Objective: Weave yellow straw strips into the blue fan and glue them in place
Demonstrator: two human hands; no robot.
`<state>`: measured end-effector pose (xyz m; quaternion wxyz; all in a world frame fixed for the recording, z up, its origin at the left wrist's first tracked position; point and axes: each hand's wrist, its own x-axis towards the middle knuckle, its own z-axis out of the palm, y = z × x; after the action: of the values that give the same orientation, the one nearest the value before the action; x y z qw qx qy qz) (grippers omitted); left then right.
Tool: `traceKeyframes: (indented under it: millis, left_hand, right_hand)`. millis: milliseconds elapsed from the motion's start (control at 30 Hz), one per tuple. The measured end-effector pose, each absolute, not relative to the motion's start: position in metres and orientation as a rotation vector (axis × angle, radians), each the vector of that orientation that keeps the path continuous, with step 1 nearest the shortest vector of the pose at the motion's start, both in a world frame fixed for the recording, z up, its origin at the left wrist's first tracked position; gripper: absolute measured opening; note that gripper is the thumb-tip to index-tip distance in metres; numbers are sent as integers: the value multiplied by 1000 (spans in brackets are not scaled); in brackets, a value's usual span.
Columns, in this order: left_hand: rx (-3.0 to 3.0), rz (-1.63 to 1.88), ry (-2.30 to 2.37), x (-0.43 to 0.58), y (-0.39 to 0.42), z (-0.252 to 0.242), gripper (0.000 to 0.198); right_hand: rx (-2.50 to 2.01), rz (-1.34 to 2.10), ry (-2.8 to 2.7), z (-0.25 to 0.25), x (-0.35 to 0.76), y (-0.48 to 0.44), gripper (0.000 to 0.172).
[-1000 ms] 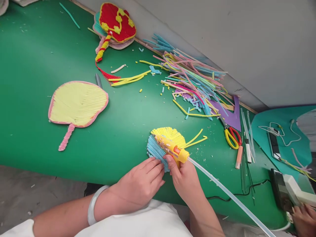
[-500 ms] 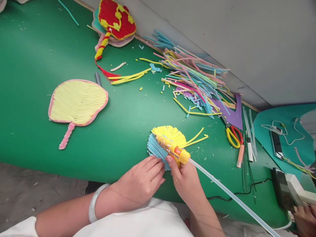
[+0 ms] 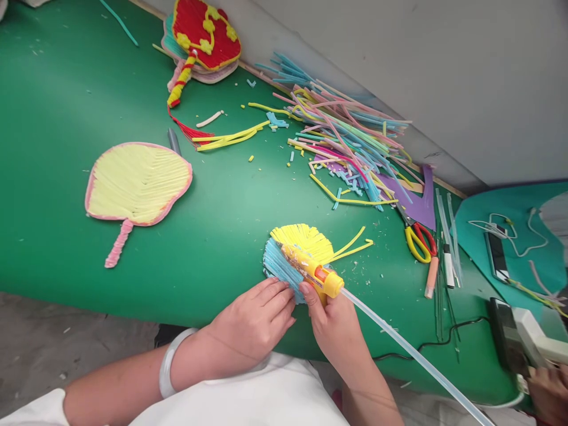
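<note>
A small fan-shaped piece made of pipe cleaners lies near the table's front edge, with a yellow half (image 3: 304,235) and a blue half (image 3: 278,263). My left hand (image 3: 254,324) grips the lower edge of the blue half, fingers together on top; its thumb is mostly hidden. My right hand (image 3: 336,326) is closed around a yellow hot glue gun (image 3: 326,279), whose nozzle points up-left over the piece where the colours meet. A long clear glue stick (image 3: 412,349) sticks out of its back. Two loose yellow strips (image 3: 350,247) extend rightward from the piece.
A pale yellow fan with pink trim (image 3: 139,183) lies left. A red fan (image 3: 206,35) rests on others at the back. Pipe cleaners (image 3: 350,130) are heaped by the wall, with scissors (image 3: 418,242) nearby. At right are a power strip (image 3: 506,334) and another person's hand (image 3: 550,390).
The whole view has shifted very slightly. Both hands, the glue gun and the fan piece keep nearly the same positions relative to each other.
</note>
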<state>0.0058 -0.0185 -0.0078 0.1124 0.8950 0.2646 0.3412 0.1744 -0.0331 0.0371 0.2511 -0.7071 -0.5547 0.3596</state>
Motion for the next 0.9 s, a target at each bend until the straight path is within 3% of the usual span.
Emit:
traceKeyframes:
  millis: [900]
  left_hand:
    - [2629,1001,786,6,-18,-5,16]
  right_hand:
    - [-1973,890,-1505,36,184,-53,47]
